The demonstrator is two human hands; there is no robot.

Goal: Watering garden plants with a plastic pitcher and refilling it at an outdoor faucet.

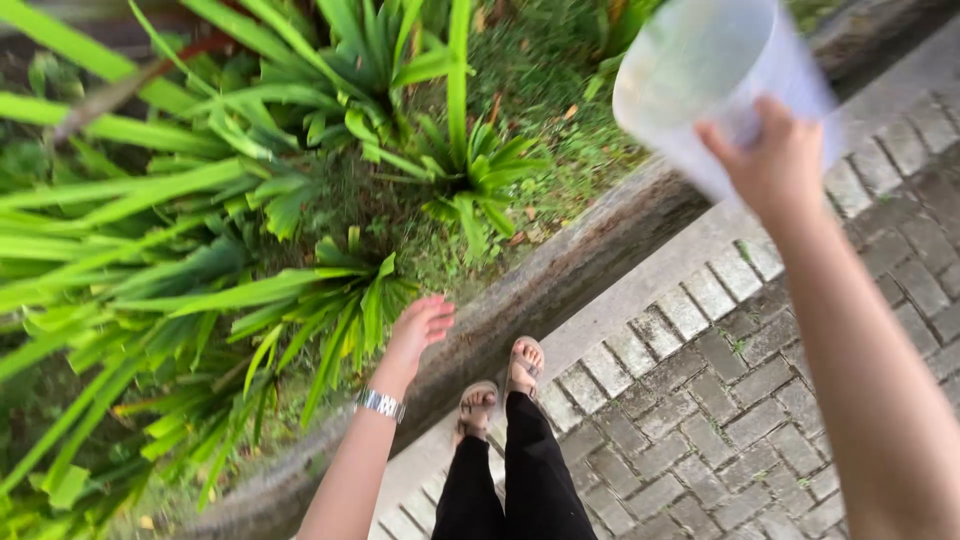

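Translucent plastic cup (705, 75) in right hand (775, 165)

- The right hand (775, 165) is raised high, arm stretched up from the lower right; its fingers are closed in a grip, the thumb pointing up-left.
- The left hand (420, 328) hangs low, fingers relaxed and slightly curled, holding nothing.
- The left wrist carries a metal watch.
- Both legs stand straight, feet close together.

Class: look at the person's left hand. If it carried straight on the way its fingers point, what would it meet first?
Probably the long green leaves just beyond the left hand; depth is unclear, so it may pass above them.
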